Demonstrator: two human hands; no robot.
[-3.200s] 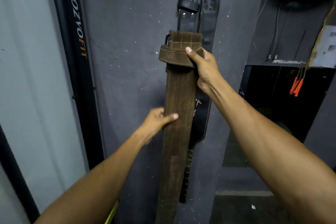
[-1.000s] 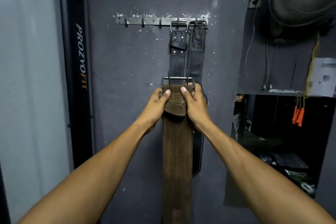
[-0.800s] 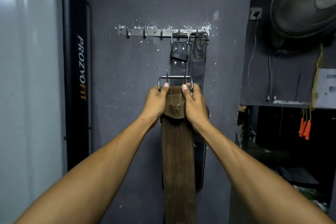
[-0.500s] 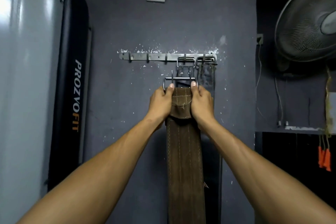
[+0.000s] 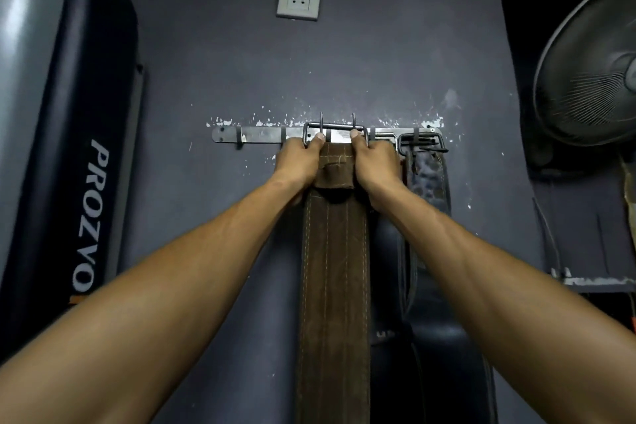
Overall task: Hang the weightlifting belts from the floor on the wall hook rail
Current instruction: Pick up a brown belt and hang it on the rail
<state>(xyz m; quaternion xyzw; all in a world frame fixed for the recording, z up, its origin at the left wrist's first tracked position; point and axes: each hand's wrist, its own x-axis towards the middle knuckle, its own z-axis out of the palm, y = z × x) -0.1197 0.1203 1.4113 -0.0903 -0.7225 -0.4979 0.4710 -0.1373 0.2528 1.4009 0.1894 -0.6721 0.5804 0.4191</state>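
A long brown suede belt (image 5: pixel 334 279) hangs straight down from both my hands in front of the dark wall. My left hand (image 5: pixel 298 159) and my right hand (image 5: pixel 374 161) grip its top end on either side, thumbs against the steel buckle (image 5: pixel 335 130). The buckle is level with the metal hook rail (image 5: pixel 256 134), its two prongs pointing up. I cannot tell whether the buckle sits on a hook. Two black belts (image 5: pixel 428 179) hang from the rail's right end, partly behind my right forearm.
A tall grey and black machine panel with white lettering (image 5: pixel 87 182) stands close on the left. A wall socket (image 5: pixel 298 0) sits above the rail. A fan (image 5: pixel 592 69) is mounted at the right, with a shelf edge (image 5: pixel 592 280) below it.
Both hands have lifted the brown belt's buckle from just below the rail up to the level of the rail. The view has tilted upward and moved closer to the wall.
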